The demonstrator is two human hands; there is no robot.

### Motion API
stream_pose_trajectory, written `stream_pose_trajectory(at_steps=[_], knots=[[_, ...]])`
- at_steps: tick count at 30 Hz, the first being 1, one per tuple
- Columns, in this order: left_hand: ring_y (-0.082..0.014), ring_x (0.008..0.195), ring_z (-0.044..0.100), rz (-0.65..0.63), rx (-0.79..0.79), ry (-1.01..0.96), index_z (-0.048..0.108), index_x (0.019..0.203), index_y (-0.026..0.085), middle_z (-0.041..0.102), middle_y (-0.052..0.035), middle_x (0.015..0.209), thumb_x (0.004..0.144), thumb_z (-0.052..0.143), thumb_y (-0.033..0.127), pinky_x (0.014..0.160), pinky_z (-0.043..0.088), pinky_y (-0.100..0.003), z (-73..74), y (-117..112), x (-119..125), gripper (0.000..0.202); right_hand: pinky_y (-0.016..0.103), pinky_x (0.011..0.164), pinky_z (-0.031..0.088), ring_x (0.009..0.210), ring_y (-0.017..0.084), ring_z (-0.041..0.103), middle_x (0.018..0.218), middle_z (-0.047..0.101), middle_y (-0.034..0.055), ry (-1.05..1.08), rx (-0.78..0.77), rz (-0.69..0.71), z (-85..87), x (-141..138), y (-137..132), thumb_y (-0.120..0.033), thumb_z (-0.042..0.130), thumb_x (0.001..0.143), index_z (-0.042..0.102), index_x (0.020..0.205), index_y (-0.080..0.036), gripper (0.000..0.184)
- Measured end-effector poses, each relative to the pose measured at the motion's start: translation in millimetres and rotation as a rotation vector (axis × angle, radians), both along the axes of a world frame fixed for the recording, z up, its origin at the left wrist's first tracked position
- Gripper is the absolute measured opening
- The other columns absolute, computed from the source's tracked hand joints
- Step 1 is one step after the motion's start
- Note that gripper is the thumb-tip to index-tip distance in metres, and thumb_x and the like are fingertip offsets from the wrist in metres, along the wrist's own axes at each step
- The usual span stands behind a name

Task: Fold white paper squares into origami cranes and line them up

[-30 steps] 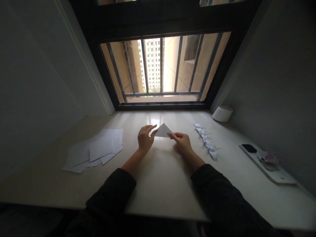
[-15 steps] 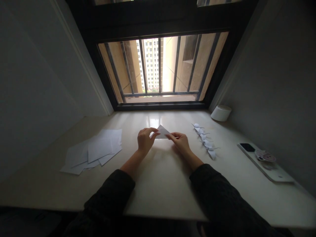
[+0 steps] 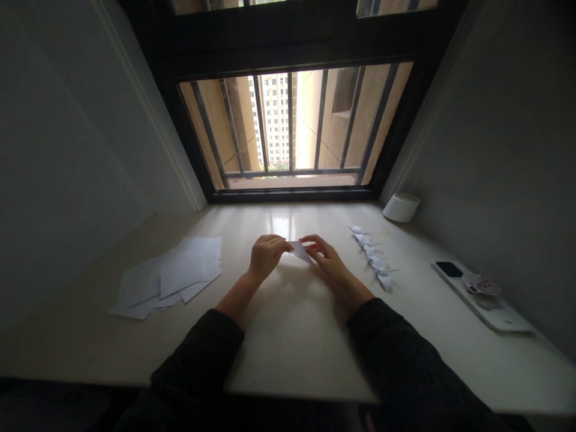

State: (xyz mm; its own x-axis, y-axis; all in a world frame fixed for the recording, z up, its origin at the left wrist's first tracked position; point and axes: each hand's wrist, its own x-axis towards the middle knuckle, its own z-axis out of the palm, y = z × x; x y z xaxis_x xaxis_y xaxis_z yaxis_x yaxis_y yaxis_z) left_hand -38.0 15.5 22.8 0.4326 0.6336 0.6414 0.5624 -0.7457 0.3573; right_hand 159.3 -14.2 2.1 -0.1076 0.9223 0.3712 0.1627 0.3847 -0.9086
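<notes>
A small folded white paper [image 3: 299, 250] lies low over the pale tabletop [image 3: 288, 324], pinched between both hands. My left hand [image 3: 265, 257] grips its left end with curled fingers. My right hand [image 3: 326, 259] holds its right side, fingers closed over it. Most of the paper is hidden by the fingers. Dark sleeves cover both forearms.
A loose pile of white paper sheets [image 3: 173, 273] lies at the left. A row of several small folded paper figures [image 3: 373, 258] runs at the right. Farther right sit a white roll [image 3: 400, 207] and a phone [image 3: 483, 294] with a round sticker. A barred window [image 3: 292, 126] stands behind.
The paper triangle that stood up between my hands has come down and been folded smaller. Both hands have drawn closer together over it.
</notes>
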Motion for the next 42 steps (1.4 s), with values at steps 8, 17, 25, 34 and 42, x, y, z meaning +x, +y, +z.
stream_pose_trajectory(at_steps=[8,17,25,34,42], knots=[[-0.0203,0.099,0.059,0.001,0.036,0.111,0.071,0.081,0.029,0.071,-0.0020,0.091,0.083,0.056,0.020,0.090,0.037,-0.035,-0.9,-1.5,1.0,0.018,0.025,0.053,0.043,0.062,0.015,0.059,0.090,0.064,0.0037,-0.090,0.024,-0.344,-0.3,4.0,-1.9,-0.035,0.055,0.076,0.054,0.100,-0.024,0.026],[-0.0167,0.077,0.059,0.141,0.171,0.217,0.073,0.087,0.033,0.069,-0.0026,0.085,0.084,0.057,0.030,0.071,0.038,-0.030,-2.3,2.3,-6.2,0.016,0.027,0.059,0.049,0.064,0.014,0.059,0.094,0.066,0.0065,0.070,-0.072,-0.383,-22.5,18.0,20.8,-0.026,0.055,0.067,0.069,0.087,-0.018,0.025],[-0.0157,0.066,0.064,0.121,0.044,0.189,0.071,0.097,0.032,0.073,-0.0012,0.085,0.083,0.058,0.039,0.061,0.037,-0.028,-4.3,0.3,-5.6,0.021,0.031,0.062,0.055,0.067,0.016,0.064,0.084,0.070,0.0043,0.353,-0.202,-0.338,-22.7,21.0,23.6,-0.024,0.063,0.061,0.073,0.088,-0.018,0.029],[-0.0223,0.081,0.068,-0.038,-0.471,-0.521,0.075,0.085,0.023,0.073,-0.0050,0.087,0.068,0.072,0.040,0.076,0.050,-0.033,-5.5,12.7,-6.4,0.024,0.030,0.064,0.052,0.066,0.015,0.062,0.082,0.071,0.0058,0.439,-0.245,-0.240,-14.9,27.9,22.4,-0.023,0.053,0.065,0.075,0.082,-0.018,0.028],[-0.0167,0.070,0.065,-0.015,-0.777,-0.725,0.074,0.085,0.017,0.072,-0.0080,0.074,0.065,0.073,0.043,0.069,0.048,-0.029,-9.7,23.0,-11.3,0.033,0.030,0.065,0.050,0.065,0.016,0.063,0.072,0.071,0.0053,0.263,-0.178,-0.212,-18.1,24.6,23.4,-0.039,0.074,0.061,0.073,0.087,-0.018,0.033]])
